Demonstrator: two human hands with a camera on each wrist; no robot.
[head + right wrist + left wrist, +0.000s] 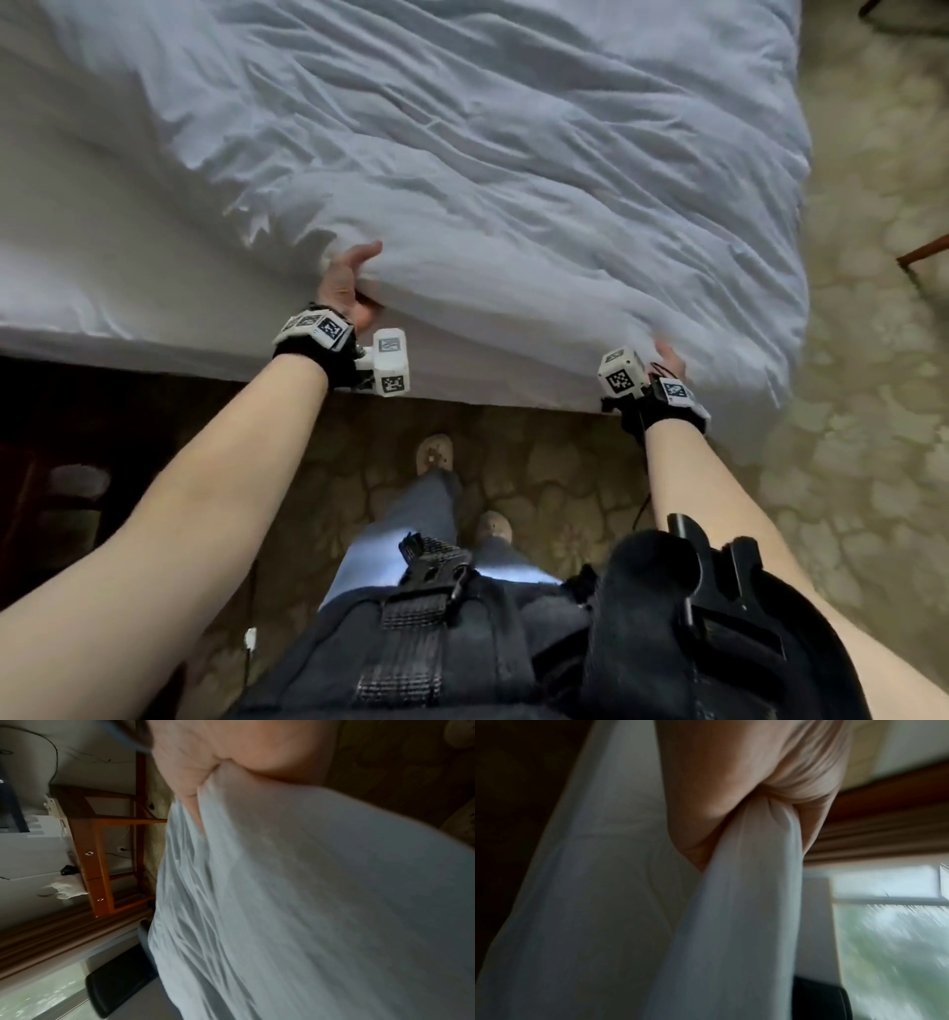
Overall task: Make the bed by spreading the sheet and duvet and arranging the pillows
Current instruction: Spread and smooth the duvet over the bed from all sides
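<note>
A rumpled white duvet (pixel 513 154) covers the right part of the bed and hangs over its right side. The flat white sheet (pixel 67 246) lies bare on the left part. My left hand (pixel 352 288) grips the duvet's near edge, thumb on top, fingers tucked beneath. My right hand (pixel 667 354) grips the same edge further right, mostly hidden by the fabric. In the left wrist view the duvet (pixel 744 902) is bunched in my left hand (pixel 744 791). In the right wrist view the duvet (pixel 308 902) is pinched in my right hand (pixel 231 760). No pillows are in view.
I stand at the bed's near edge on patterned carpet (pixel 862 411), my feet (pixel 435 455) close to it. A wooden desk (pixel 102 833) stands against the wall on the right. A window (pixel 898 933) and a dark chair (pixel 118 981) lie beyond the bed.
</note>
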